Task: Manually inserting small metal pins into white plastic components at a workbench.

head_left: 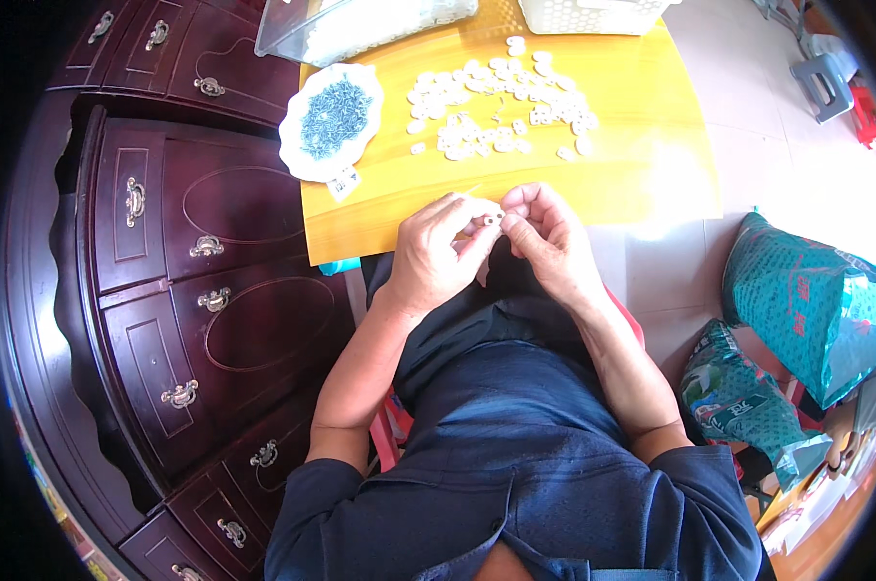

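Note:
My left hand [436,247] is closed in a pinch on a small white piece with dark holes [494,220], just past the table's near edge. Against it, my right hand [551,240] has thumb and forefinger pressed together; whatever lies between those fingertips is too small to make out. Many similar small white pieces [504,145], rounded and oval, are spread over the yellow wooden table [641,126] beyond my hands. To the left, a white scalloped plate [292,145] holds a heap of small, thin, grey-blue metal parts [336,118] that look like screws or nails.
A clear plastic bin [380,31] and a white perforated basket [593,17] stand at the table's far side. Dark wooden drawers [230,213] line the left. Teal bags [801,300] sit at the right, with a blue-grey stool [825,82] farther off.

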The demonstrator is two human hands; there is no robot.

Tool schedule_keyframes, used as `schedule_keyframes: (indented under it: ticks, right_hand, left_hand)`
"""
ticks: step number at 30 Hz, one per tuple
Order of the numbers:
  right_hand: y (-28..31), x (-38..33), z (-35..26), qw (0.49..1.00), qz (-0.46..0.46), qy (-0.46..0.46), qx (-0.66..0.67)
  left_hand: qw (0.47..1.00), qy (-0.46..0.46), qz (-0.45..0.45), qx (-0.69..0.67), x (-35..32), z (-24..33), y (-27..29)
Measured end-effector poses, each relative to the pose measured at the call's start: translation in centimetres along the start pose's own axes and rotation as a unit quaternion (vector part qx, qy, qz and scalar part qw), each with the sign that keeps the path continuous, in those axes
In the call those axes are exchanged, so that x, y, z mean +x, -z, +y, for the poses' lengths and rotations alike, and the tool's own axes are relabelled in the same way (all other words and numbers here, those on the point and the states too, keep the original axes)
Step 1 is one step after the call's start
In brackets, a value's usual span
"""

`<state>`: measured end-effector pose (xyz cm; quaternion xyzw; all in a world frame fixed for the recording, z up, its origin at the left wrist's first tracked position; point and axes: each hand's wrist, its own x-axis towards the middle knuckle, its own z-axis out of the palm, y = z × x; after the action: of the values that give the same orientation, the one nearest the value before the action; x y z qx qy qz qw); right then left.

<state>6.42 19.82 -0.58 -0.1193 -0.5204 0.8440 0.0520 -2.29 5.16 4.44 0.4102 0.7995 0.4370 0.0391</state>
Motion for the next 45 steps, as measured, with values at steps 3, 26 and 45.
schedule_keyframes:
  ticks: [3, 26, 45]
  right_hand:
    - [0.0, 0.0, -0.2, 1.000, -0.004, 0.009, 0.010]
    - [0.5, 0.0, -0.5, 0.987, 0.021, 0.009, -0.160]
    - [0.6, 0.3, -0.7, 0.991, 0.102, 0.076, -0.030]
  left_hand:
    - [0.999, 0.010, -0.030, 0.002, 0.1, -0.1, 0.2]
    - [0.966, 0.176, -0.161, -0.103, 1.2, -1.5, 0.5]
    - [0.985, 0.142, 0.021, -0.096, 0.1, -2.6, -3.4]
